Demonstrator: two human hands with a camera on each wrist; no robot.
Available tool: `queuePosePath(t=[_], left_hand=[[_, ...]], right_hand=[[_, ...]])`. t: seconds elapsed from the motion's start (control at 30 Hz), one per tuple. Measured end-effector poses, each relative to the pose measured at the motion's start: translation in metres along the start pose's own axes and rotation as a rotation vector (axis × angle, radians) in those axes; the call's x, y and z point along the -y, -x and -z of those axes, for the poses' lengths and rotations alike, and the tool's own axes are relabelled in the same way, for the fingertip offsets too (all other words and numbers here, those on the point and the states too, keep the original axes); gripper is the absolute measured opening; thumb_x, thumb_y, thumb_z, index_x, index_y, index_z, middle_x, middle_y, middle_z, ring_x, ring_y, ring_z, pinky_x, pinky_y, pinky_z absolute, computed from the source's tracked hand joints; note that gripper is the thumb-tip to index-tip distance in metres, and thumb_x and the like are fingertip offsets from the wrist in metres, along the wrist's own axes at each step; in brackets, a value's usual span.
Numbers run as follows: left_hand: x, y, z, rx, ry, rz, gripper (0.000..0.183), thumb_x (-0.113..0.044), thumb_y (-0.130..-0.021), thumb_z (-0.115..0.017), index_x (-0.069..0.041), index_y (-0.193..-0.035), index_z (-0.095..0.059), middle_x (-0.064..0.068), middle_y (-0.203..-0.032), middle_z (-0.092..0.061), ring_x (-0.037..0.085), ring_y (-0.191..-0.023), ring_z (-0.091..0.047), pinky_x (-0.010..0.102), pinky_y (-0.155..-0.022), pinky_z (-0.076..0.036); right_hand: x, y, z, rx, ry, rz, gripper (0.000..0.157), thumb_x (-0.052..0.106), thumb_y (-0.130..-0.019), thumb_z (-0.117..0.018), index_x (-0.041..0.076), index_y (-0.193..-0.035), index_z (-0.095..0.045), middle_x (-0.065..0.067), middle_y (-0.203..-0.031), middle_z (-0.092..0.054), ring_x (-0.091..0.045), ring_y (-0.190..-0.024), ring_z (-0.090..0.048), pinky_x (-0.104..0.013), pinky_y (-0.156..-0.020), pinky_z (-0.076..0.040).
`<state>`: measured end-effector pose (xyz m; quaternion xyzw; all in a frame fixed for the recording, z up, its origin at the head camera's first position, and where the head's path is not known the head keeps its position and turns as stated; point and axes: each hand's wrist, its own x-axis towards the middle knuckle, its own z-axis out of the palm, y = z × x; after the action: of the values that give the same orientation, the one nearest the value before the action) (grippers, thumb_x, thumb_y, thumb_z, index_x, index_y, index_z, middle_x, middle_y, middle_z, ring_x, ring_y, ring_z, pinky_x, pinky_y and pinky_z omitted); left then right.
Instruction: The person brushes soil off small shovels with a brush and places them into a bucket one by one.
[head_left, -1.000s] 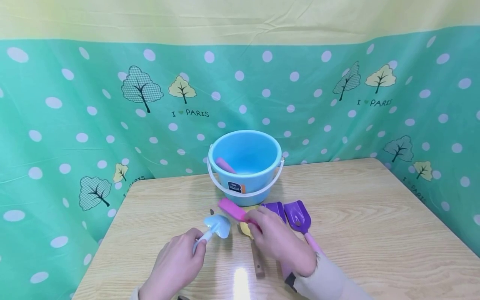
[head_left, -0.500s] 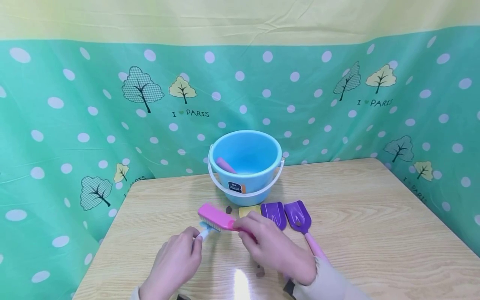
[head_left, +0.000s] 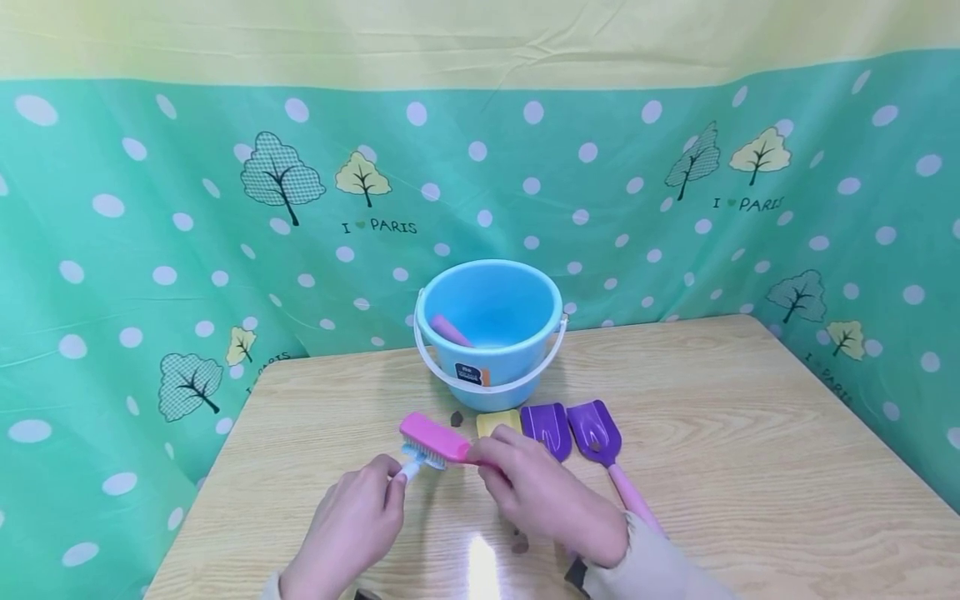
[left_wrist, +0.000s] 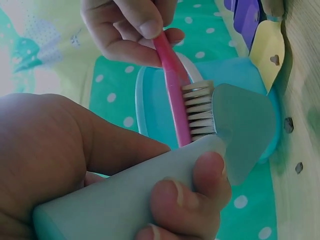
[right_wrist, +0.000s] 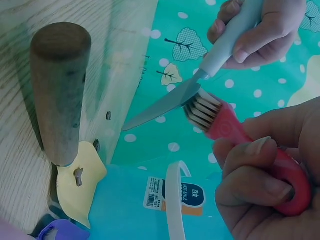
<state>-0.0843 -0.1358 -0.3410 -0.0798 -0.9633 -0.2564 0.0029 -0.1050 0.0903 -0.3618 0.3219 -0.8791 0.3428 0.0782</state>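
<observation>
My left hand (head_left: 356, 517) grips the pale handle of a small light-blue trowel (left_wrist: 242, 130), holding it above the table. In my right hand (head_left: 543, 500) is a pink brush (head_left: 433, 437), its handle between curled fingers and thumb. The brush's light bristles (right_wrist: 204, 110) touch the face of the trowel blade in both wrist views. From the head view, the brush head covers much of the blade.
Behind the hands stands a light-blue bucket (head_left: 517, 357) with a pink handle-like piece (head_left: 452, 331) inside. In front lie a yellow trowel (right_wrist: 82, 187) with a wooden handle (right_wrist: 60, 100) and purple shovels (head_left: 546, 427). Small dark bits (head_left: 457, 418) dot the table.
The brush has come left from above the yellow trowel onto the light-blue trowel, whose blade has turned. Over the last half second the brush has shifted slightly across it.
</observation>
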Motion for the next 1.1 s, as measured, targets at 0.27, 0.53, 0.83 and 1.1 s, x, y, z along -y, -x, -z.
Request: queuePosePath(t=[0.27,0.53,0.83,1.1], left_hand=[[-0.001,0.003,-0.001,-0.015,-0.008,-0.023,0.012,-0.015,-0.094,-0.055,-0.006,-0.095,-0.063,-0.007,-0.054,-0.044,0.009,-0.042,-0.037,0.027,-0.040,-0.031],[-0.001,0.004,-0.001,-0.019,-0.012,-0.031,0.013,-0.016,-0.094,-0.055,-0.007,-0.096,-0.064,-0.007,-0.054,-0.042,0.008,-0.042,-0.036,0.026,-0.039,-0.030],[-0.002,0.005,-0.001,-0.026,-0.024,-0.038,0.014,-0.016,-0.093,-0.056,-0.007,-0.099,-0.063,-0.008,-0.055,-0.042,0.008,-0.044,-0.036,0.026,-0.041,-0.030],[-0.003,0.006,-0.002,-0.012,-0.019,-0.055,0.013,-0.016,-0.092,-0.057,-0.007,-0.098,-0.064,-0.009,-0.053,-0.041,0.007,-0.043,-0.035,0.025,-0.040,-0.029]], right_hand=[[-0.005,-0.001,0.000,-0.003,0.026,-0.036,0.024,0.007,-0.093,-0.058,0.019,-0.111,-0.067,0.007,-0.092,-0.058,-0.004,-0.075,-0.050,-0.018,-0.067,-0.047],[-0.007,-0.001,0.002,0.016,0.007,-0.083,0.023,0.008,-0.093,-0.057,0.021,-0.109,-0.066,0.005,-0.093,-0.060,-0.005,-0.077,-0.051,-0.019,-0.070,-0.048],[-0.011,-0.003,0.001,0.005,-0.028,-0.109,0.021,0.004,-0.091,-0.058,0.020,-0.104,-0.066,0.009,-0.092,-0.060,-0.006,-0.078,-0.052,-0.021,-0.070,-0.048],[-0.013,-0.004,0.002,0.039,-0.028,-0.147,0.021,0.004,-0.091,-0.058,0.019,-0.104,-0.066,0.010,-0.093,-0.060,-0.006,-0.079,-0.052,-0.022,-0.069,-0.047]])
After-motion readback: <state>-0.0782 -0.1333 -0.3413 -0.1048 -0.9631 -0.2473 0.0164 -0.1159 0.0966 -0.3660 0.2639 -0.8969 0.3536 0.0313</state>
